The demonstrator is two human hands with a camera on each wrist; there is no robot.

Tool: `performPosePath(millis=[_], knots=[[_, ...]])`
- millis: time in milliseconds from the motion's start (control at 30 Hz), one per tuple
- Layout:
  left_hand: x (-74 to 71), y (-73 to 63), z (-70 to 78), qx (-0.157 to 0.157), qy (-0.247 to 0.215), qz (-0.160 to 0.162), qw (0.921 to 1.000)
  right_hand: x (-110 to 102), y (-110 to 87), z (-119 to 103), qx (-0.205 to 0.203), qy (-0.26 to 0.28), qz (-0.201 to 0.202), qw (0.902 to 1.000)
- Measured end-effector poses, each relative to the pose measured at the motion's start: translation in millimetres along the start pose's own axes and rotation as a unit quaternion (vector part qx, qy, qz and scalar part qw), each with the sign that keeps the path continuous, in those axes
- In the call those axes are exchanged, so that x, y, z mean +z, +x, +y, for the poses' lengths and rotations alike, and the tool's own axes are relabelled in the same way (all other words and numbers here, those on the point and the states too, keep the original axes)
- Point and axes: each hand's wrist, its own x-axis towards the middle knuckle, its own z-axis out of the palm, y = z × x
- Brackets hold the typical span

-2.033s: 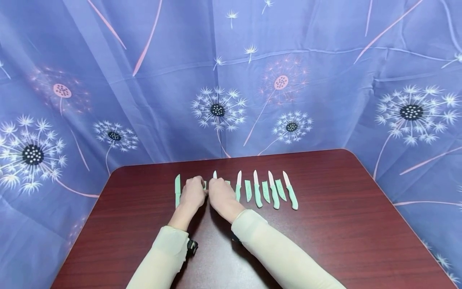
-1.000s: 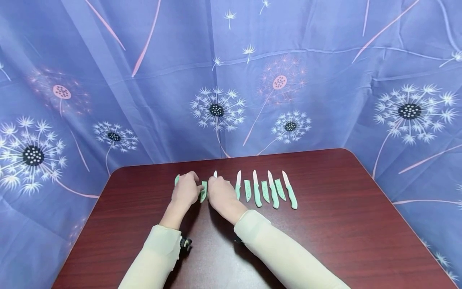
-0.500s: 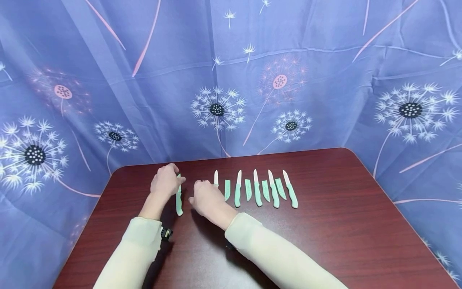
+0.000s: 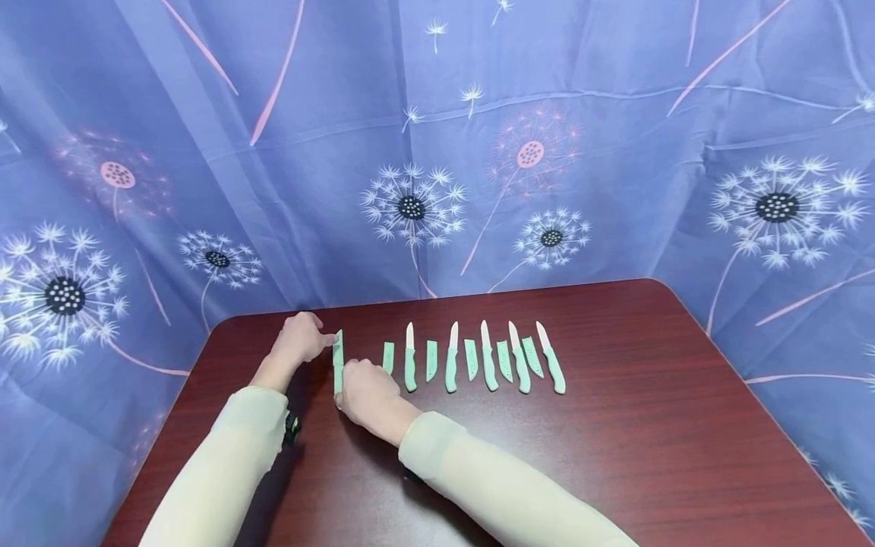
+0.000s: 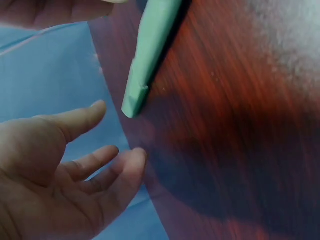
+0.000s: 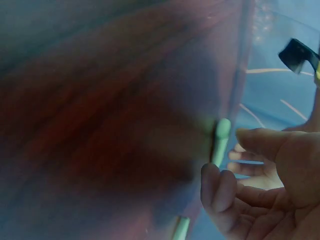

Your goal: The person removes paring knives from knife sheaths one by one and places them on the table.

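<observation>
A light green knife (image 4: 338,353) with its blade covered by a green sheath lies at the left end of a row, tip toward the back edge. My left hand (image 4: 301,342) is beside its sheathed tip. The left wrist view shows that hand's (image 5: 75,170) fingers apart and loosely bent just off the tip, with nothing between them. Lower down, my right hand (image 4: 372,395) is at the handle end, covering part of it. In the right wrist view the right hand's (image 6: 270,175) thumb and fingers stand spread around the green handle (image 6: 222,135).
To the right, bare-bladed knives (image 4: 410,365) alternate with green sheaths (image 4: 432,361) in a row on the dark red table (image 4: 615,441). The nearest sheath (image 4: 388,355) is partly hidden by the right hand. A blue patterned cloth (image 4: 465,251) hangs behind the table.
Both hands have moved left from a middle sheath and the knife beside it, leaving both lying in the row. The left hand passed over the leftmost knife to its far side.
</observation>
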Motion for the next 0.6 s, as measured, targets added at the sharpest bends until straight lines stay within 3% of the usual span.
performPosePath(millis=[267, 600], knots=[[2.3, 18.9, -4.9, -0.017, -0.062, -0.028, 0.9975, 10, 6.7, -13, 0.013, -0.001, 0.008, 0.9999], [11.9, 26.1, 6.0, -0.042, -0.089, -0.034, 0.9946, 17, 14.8, -19, 0.002, -0.026, 0.021, 0.9995]])
